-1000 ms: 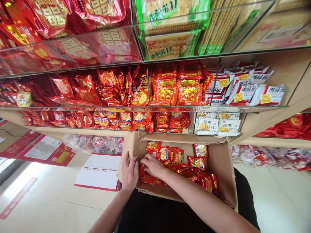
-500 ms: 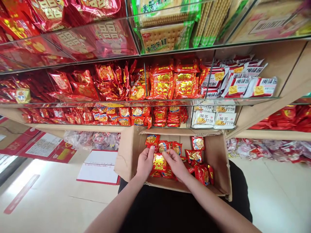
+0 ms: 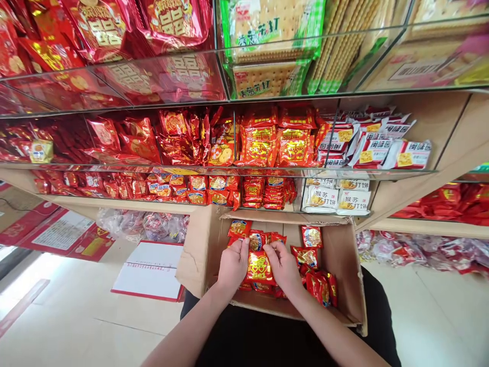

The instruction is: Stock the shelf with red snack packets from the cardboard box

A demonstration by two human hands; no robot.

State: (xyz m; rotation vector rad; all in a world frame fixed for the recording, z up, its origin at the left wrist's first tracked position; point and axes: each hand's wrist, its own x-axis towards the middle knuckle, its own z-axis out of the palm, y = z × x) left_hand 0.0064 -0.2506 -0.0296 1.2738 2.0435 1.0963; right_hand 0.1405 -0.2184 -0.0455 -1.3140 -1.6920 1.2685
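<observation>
Between my two hands is a small red and gold snack packet (image 3: 260, 267), its printed face turned up toward me. My left hand (image 3: 233, 265) is closed on its left edge, thumb on top. At the right edge, my right hand (image 3: 283, 266) pinches it between thumb and fingers. Both hands are over an open cardboard box (image 3: 349, 275) resting on my lap. Inside it, more red packets (image 3: 319, 285) lie in a loose pile, partly hidden beneath the hands; one packet (image 3: 311, 236) lies flat near the far wall.
Ahead rise glass-fronted shelves (image 3: 175, 172) full of red packets, with white cracker packs (image 3: 321, 198) at the lower right. Large green-edged biscuit packs (image 3: 271, 30) fill the upper shelf. Bagged goods (image 3: 153, 224) sit under the shelves. A white and red carton (image 3: 148, 267) lies on the floor to the left.
My view has tilted up slightly, so the shelves and box appear lower. Both hands remain on the packet; the right hand has shifted its fingers onto the packet's right edge.
</observation>
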